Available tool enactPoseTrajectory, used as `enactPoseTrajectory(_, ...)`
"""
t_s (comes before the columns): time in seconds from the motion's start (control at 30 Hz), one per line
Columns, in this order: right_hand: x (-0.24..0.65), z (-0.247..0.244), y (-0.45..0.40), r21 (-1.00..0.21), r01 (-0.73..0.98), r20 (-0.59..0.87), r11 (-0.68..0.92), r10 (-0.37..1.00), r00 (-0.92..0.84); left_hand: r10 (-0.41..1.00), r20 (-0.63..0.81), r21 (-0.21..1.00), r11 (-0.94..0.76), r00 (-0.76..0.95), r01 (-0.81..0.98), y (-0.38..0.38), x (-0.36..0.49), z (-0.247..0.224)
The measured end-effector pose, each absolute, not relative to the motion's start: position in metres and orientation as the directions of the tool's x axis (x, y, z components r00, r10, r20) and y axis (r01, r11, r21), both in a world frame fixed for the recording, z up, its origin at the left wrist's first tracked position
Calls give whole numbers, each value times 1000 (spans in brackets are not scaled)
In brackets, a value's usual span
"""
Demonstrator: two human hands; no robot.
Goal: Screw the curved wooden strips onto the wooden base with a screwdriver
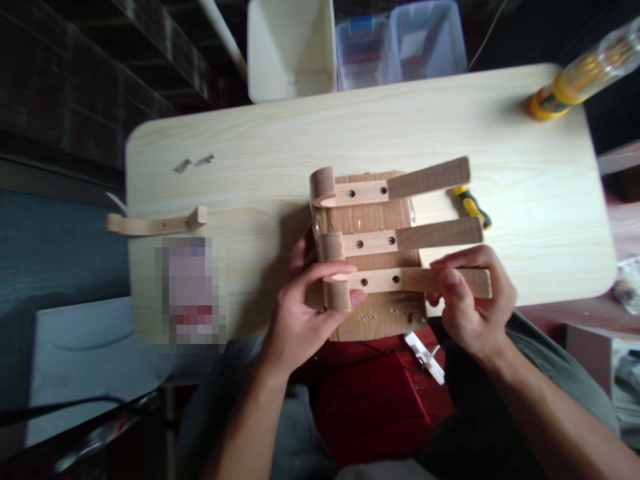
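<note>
Three pale wooden hooks lie side by side across a brown taped block, each with two dark screw spots. The top hook and middle hook are untouched. My left hand is closed around the curled end of the nearest wooden hook, with fingers also beside the block. On that same hook's long straight end, my right hand pinches with thumb and fingers. Another wooden hook lies apart at the table's left edge.
Two small screws lie at the table's upper left. A yellow-black screwdriver is right of the hooks. A clear yellow-based container stands at the back right. Beyond the far edge are a white bin and clear bins.
</note>
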State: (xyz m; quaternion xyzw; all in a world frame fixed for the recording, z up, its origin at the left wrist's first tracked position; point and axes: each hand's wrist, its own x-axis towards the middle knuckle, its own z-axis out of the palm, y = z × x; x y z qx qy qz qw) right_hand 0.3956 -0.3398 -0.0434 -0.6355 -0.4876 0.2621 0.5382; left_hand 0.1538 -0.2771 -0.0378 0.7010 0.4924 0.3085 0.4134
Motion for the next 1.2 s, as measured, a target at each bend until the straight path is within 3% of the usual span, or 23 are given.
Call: enactPoseTrajectory(1.2,397,-44,-340,-941,336,179,48,912,369,945,31,883,-179,326,434,-273,163,-31)
